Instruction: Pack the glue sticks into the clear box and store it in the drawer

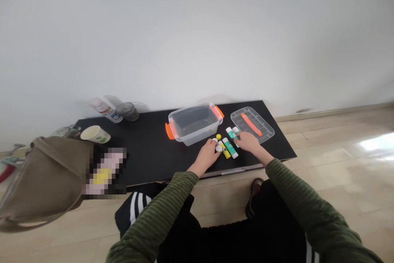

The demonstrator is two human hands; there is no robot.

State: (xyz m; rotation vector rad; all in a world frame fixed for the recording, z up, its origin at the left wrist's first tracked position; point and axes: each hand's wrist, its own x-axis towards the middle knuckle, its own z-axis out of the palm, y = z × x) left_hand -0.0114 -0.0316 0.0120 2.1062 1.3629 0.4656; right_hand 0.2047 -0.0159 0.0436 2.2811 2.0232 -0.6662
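Note:
Several glue sticks lie together on the black table, in front of the clear box. My left hand (207, 155) is curled at the left of the group, its fingers closed round white-capped pieces; one white cap (218, 148) shows beside the fingertips. Close by are a yellow cap (218, 136) and a yellow glue stick (226, 150). A green-and-white glue stick (230, 148) lies between my hands. My right hand (247, 141) is closed on another green glue stick (235, 130), with one more green glue stick (229, 132) alongside. Its fingers partly hide the sticks.
An open clear box (198, 136) with orange handles stands behind the glue sticks. Its clear lid (266, 128) with an orange handle lies to the right. Leftward are a paper cup (95, 135), a glass (128, 112), a spray can (107, 111) and a brown bag (52, 177).

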